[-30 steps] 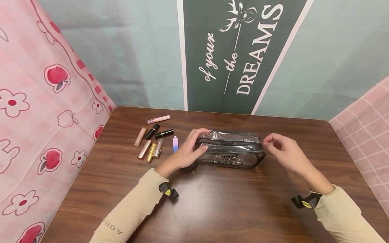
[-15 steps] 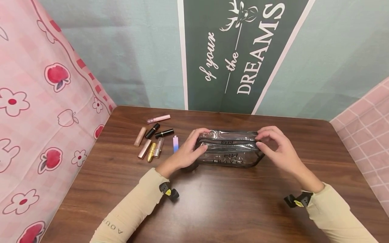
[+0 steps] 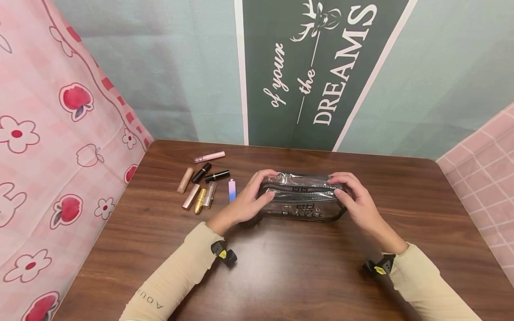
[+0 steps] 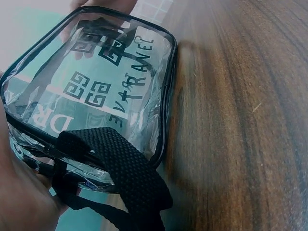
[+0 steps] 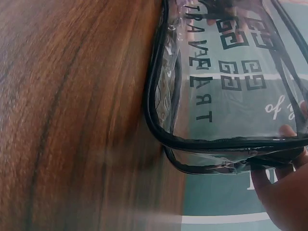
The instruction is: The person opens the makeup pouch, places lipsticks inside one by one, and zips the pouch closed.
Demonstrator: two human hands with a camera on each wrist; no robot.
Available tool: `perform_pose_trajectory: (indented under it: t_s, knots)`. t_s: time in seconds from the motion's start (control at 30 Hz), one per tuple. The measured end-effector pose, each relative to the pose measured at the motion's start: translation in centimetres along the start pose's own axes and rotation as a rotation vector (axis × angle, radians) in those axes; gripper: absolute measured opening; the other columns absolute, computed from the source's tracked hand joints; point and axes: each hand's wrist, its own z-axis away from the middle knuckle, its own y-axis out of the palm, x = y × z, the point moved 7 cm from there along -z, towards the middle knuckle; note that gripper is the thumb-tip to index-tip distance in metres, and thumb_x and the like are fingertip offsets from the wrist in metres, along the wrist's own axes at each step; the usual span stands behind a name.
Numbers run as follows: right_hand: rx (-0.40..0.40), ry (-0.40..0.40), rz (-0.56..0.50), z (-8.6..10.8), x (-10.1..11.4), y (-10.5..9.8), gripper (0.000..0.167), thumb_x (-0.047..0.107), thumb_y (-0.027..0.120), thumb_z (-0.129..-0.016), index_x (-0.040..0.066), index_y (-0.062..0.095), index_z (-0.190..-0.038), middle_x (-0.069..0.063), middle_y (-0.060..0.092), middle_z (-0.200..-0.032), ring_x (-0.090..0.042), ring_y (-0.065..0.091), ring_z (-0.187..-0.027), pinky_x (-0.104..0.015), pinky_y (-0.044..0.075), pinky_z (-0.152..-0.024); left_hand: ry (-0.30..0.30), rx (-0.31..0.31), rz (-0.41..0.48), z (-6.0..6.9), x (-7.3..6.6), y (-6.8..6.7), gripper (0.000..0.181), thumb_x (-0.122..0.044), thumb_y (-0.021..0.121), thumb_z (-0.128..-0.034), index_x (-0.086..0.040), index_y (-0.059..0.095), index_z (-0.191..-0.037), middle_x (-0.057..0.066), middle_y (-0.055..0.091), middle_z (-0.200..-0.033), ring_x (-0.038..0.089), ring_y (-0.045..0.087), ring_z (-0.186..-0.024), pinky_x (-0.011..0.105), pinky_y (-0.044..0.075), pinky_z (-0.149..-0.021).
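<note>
A clear bag with black piping and "TRAVEL" lettering (image 3: 301, 209) stands on the table in the head view. My left hand (image 3: 250, 198) grips its left end, thumb in front and fingers behind the top. At the right end, my right hand (image 3: 357, 198) holds the top edges between thumb and fingers. The left wrist view shows a black strap (image 4: 125, 168) at the bag's end, beside my left hand (image 4: 24, 197). In the right wrist view, fingers of my right hand (image 5: 284, 197) curl round the end of the clear bag (image 5: 231, 115).
Left of the bag lie several cosmetic tubes, among them a pink one (image 3: 209, 157), a black one (image 3: 217, 176), a gold one (image 3: 200, 202) and a pink-and-blue one (image 3: 232, 191). Behind the wooden table (image 3: 305, 272) hangs a green cloth (image 3: 192, 89).
My right hand has moved left from beside the bag's right end onto its top, and now holds it there. My left hand has stayed in place.
</note>
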Motion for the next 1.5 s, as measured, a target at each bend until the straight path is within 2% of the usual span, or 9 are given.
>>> perform_pose_trajectory:
  t_s: [0.17,0.43,0.7,0.77,1.07,1.23,1.33,1.43,1.5]
  knots:
    - [0.017,-0.027,0.046,-0.1,0.1,-0.2,0.027,-0.016,0.056,-0.093,-0.006,0.063,-0.117,-0.016,0.057,-0.128,-0.01,0.049,-0.126,-0.016,0.039,-0.103,-0.001,-0.009,0.001,0.0,0.0,0.0,0.047,-0.02,0.055,-0.1012,-0.012,0.042,-0.146,0.01,0.045,-0.145,0.021,0.043,-0.135,0.044,0.032,-0.115]
    - [0.102,-0.041,0.238,-0.4,1.0,-0.6,0.039,-0.015,0.066,-0.087,0.005,0.066,-0.121,-0.019,0.058,-0.135,-0.002,0.048,-0.13,-0.013,0.034,-0.105,0.006,-0.01,0.005,-0.1,0.0,0.0,0.048,-0.019,0.057,-0.1011,-0.011,0.042,-0.146,0.01,0.045,-0.145,0.021,0.042,-0.135,0.044,0.032,-0.115]
    - [0.176,-0.071,0.363,-0.6,1.4,-0.8,0.043,-0.008,0.07,-0.086,0.01,0.064,-0.125,-0.014,0.058,-0.136,-0.001,0.045,-0.13,-0.012,0.03,-0.106,0.016,-0.005,-0.005,-0.1,-0.1,0.0,0.057,-0.047,0.05,-0.1038,-0.01,0.041,-0.147,0.01,0.044,-0.145,0.021,0.041,-0.137,0.044,0.031,-0.116]
    - [0.193,-0.068,0.378,-0.6,1.5,-0.9,0.044,-0.006,0.072,-0.086,0.011,0.064,-0.126,-0.013,0.057,-0.137,-0.002,0.045,-0.131,-0.011,0.029,-0.107,0.017,-0.007,-0.007,-0.1,0.0,0.0,0.059,-0.049,0.049,-0.1034,-0.011,0.041,-0.147,0.011,0.044,-0.145,0.021,0.042,-0.136,0.045,0.032,-0.115]
    - [0.265,-0.027,0.395,-0.5,1.4,-0.9,0.052,0.001,0.075,-0.086,0.013,0.059,-0.134,-0.014,0.049,-0.147,-0.005,0.038,-0.137,-0.011,0.025,-0.109,0.032,0.029,-0.007,0.0,-0.3,0.0,0.058,-0.027,0.057,-0.0985,-0.011,0.037,-0.151,0.011,0.039,-0.15,0.02,0.036,-0.141,0.046,0.028,-0.117]
    - [0.316,0.029,0.401,-0.4,1.3,-0.9,0.058,0.006,0.076,-0.088,0.017,0.054,-0.141,-0.01,0.04,-0.157,-0.02,0.035,-0.144,-0.01,0.023,-0.109,0.038,0.044,-0.008,0.0,-0.2,0.1,0.061,-0.029,0.057,-0.0987,-0.01,0.034,-0.152,0.011,0.038,-0.152,0.02,0.035,-0.142,0.045,0.028,-0.118]
    - [0.353,0.069,0.46,-0.2,1.3,-1.0,0.062,0.015,0.076,-0.091,0.023,0.049,-0.146,-0.007,0.033,-0.162,-0.031,0.036,-0.144,-0.025,0.034,-0.109,0.031,0.052,-0.01,0.1,-0.2,0.1,0.063,-0.035,0.055,-0.0997,-0.011,0.033,-0.153,0.011,0.036,-0.153,0.02,0.034,-0.143,0.046,0.028,-0.118]
    - [0.378,0.097,0.521,-0.1,1.4,-1.0,0.064,0.022,0.075,-0.092,0.027,0.045,-0.149,-0.004,0.028,-0.165,-0.037,0.041,-0.141,-0.047,0.045,-0.101,0.026,0.058,-0.005,0.1,-0.2,0.1,0.065,-0.042,0.053,-0.1003,-0.012,0.032,-0.154,0.011,0.035,-0.153,0.021,0.033,-0.143,0.049,0.028,-0.117]
    - [0.38,0.108,0.543,0.0,1.4,-1.0,0.065,0.024,0.075,-0.093,0.028,0.044,-0.15,-0.003,0.027,-0.166,-0.038,0.045,-0.139,-0.058,0.047,-0.095,0.023,0.06,-0.005,0.1,-0.1,0.1,0.066,-0.044,0.053,-0.1005,-0.013,0.032,-0.154,0.011,0.034,-0.153,0.021,0.032,-0.143,0.05,0.028,-0.117]
